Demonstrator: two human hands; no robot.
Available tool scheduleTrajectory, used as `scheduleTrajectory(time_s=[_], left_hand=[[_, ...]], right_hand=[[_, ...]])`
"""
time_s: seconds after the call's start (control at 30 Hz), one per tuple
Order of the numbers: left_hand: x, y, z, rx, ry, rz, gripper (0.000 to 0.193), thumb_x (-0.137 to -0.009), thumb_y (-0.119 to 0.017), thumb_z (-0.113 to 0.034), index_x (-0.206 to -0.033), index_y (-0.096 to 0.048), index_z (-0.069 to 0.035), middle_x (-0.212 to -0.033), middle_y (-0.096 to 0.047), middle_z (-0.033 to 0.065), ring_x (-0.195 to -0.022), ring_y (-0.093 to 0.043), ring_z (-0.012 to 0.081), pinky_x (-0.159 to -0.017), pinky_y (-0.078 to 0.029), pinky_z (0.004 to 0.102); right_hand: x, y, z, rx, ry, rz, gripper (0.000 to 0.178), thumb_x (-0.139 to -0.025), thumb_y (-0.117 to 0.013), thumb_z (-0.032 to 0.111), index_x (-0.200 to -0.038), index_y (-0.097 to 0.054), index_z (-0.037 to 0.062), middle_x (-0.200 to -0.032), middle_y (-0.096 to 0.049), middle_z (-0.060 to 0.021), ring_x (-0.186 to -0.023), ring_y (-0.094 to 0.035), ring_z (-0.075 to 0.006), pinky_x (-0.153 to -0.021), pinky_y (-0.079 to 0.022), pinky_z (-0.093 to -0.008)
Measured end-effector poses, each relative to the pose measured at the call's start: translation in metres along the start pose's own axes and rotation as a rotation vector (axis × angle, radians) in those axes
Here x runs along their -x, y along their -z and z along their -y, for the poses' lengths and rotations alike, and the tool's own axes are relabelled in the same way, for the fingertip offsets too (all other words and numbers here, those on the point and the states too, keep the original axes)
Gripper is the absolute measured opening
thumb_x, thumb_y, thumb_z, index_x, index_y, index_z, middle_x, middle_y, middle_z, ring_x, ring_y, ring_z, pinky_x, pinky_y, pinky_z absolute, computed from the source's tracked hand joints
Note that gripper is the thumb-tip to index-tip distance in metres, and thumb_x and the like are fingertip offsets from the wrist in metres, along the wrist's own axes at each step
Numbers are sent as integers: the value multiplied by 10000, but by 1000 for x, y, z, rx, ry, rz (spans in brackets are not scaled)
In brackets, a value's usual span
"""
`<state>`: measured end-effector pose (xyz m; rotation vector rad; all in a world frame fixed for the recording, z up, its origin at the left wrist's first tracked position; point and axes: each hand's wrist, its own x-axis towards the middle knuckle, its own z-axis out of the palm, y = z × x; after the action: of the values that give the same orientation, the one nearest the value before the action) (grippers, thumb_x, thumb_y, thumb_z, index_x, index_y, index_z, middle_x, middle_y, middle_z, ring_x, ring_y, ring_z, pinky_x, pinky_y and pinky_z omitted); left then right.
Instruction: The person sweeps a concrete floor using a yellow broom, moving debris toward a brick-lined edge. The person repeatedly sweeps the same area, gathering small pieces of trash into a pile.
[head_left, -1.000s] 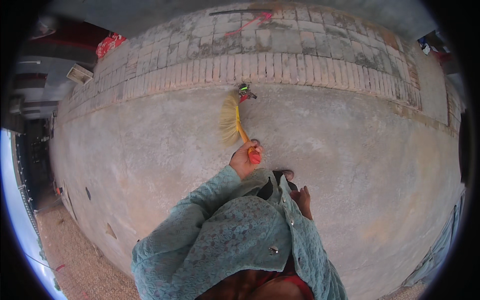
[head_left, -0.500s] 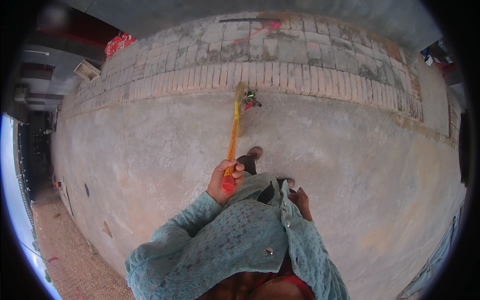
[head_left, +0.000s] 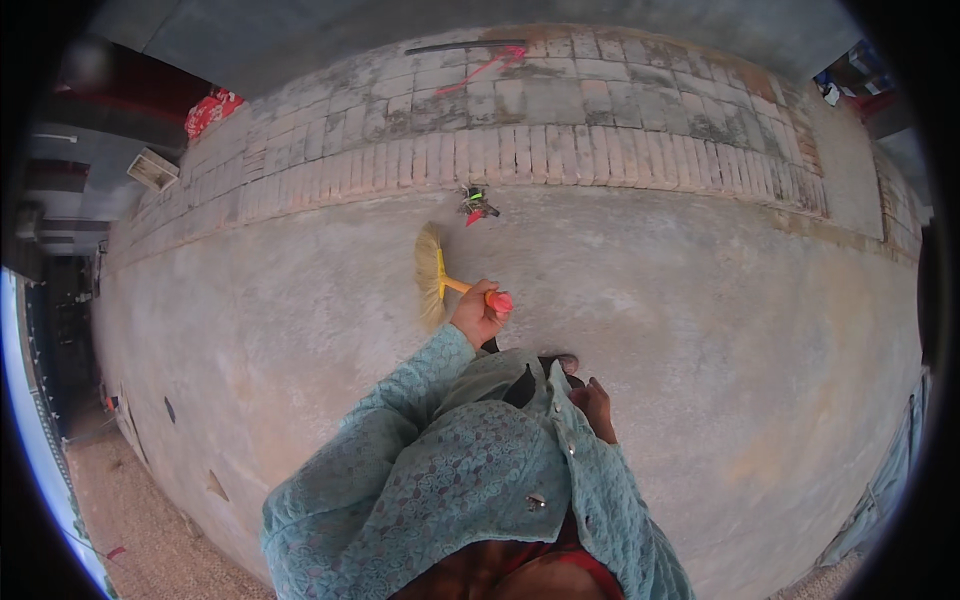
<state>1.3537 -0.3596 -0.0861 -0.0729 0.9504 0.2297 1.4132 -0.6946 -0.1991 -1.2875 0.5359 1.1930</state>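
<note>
My left hand (head_left: 477, 314) is closed round the orange handle of a broom (head_left: 429, 275), whose red end cap sticks out past my fingers. The broom's pale straw bristles fan out over the concrete to the left, joined to the handle by a yellow neck. Beyond the bristles, near the brick edging, lies a small heap of litter (head_left: 476, 204) with dark, green and red bits; the broom is apart from it. Beside my body hangs my right hand (head_left: 594, 408), its fingers loosely bent and slightly apart, with nothing visible in it.
A raised brick strip (head_left: 545, 155) runs across the far side. On it lie a dark rod (head_left: 465, 46) and a pink string-like piece (head_left: 490, 70). A pale open box (head_left: 153, 170) and red cloth (head_left: 212, 112) are at far left. My shoe (head_left: 565, 362) shows below me.
The broom head has swung left and nearer to me, away from the litter heap. My left hand has moved forward and right, tilting the handle. The right hand stays beside my body.
</note>
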Motion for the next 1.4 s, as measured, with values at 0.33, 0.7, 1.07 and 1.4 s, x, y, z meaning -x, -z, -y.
scheduleTrajectory(time_s=[0.33,0.7,1.07,1.4], left_hand=[[69,-39,8,79,-107,137,49,-742,-523,-75,-724,-477,-70,-689,-508,68,-542,-526,123,-469,-391,242],[72,5,-20,-100,-122,-68,94,-705,-551,-137,-688,-461,-113,-616,-512,33,-519,-493,140,-431,-371,250],[4,-20,-7,-138,26,57,84,-722,-535,-109,-690,-460,-91,-598,-497,46,-506,-485,136,-395,-360,251],[120,-46,10,-112,-160,15,64,-764,-509,-123,-767,-452,-92,-630,-477,10,-536,-494,88,-474,-387,232]], right_hand=[[14,-3,6,42,11,44,540,-830,-396,201,-1275,-209,-42,-799,-587,-152,-709,-571,-216,-657,-468,-319],[12,-28,32,69,-96,38,476,-843,-405,193,-1273,-285,26,-792,-573,-117,-682,-565,-201,-622,-472,-298],[18,-21,22,5,-28,50,298,-845,-419,189,-1081,-479,17,-756,-560,-82,-639,-547,-161,-583,-459,-266],[23,-24,40,24,-21,49,336,-847,-444,209,-1133,-450,32,-768,-564,-68,-674,-567,-156,-623,-485,-274]])
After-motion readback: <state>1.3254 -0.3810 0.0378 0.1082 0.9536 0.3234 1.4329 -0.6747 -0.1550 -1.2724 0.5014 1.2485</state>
